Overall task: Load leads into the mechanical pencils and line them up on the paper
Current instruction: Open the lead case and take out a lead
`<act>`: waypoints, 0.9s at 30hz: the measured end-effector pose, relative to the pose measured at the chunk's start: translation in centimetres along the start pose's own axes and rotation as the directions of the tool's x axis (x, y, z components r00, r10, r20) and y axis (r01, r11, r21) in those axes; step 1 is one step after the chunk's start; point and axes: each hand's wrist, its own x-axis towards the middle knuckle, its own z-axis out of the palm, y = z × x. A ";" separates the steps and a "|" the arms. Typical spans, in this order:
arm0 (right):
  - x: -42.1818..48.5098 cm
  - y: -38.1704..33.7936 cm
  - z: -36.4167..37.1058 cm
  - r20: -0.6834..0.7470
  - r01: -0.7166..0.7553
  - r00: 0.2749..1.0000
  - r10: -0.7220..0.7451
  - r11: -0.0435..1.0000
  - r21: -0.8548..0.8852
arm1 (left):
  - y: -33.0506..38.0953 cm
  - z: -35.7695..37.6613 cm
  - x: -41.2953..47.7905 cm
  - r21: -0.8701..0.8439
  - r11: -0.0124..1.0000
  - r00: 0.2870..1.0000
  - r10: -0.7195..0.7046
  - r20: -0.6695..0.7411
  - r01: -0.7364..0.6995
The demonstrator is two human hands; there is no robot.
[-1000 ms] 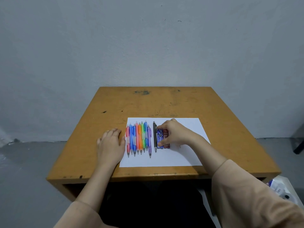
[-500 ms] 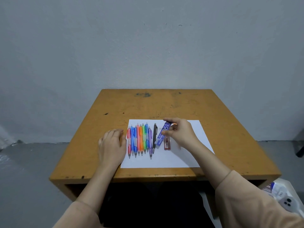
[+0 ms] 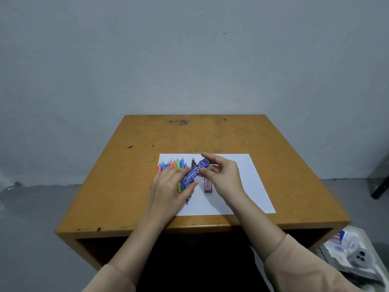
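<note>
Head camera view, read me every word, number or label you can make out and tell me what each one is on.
"PENCIL LEAD": on the blue lead case, held by the left hand and right hand.
"alpha": apparently, same case, beside that line.
"5": large numeral near the case's upper end.
Print on the red lead case, lying on the paper: too small to read.
Print on the packets at lower right: blurred.

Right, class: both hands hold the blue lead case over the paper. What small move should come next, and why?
Probably open the blue lead case at its upper end. The right hand pinches that end and the left hand grips the lower end, a hold suited to opening it. The pencils lie on the paper, none in hand.
</note>
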 end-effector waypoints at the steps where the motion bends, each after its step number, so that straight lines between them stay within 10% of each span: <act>1: 0.0 0.1 0.2 -0.003 -0.002 1.000 0.002 1.000 0.019 | 0.1 0.1 0.1 -0.011 1.000 1.000 -0.017 0.002 0.017; 9: -0.2 -0.6 -0.2 0.075 0.001 0.997 -0.021 0.964 0.264 | 0.8 -0.6 1.1 -0.290 0.918 0.959 -0.284 0.003 0.272; 27: -0.5 0.1 -0.6 -0.079 0.287 0.955 -0.287 0.958 -0.015 | 2.1 -1.3 0.7 -0.380 0.860 0.939 -0.335 0.082 0.340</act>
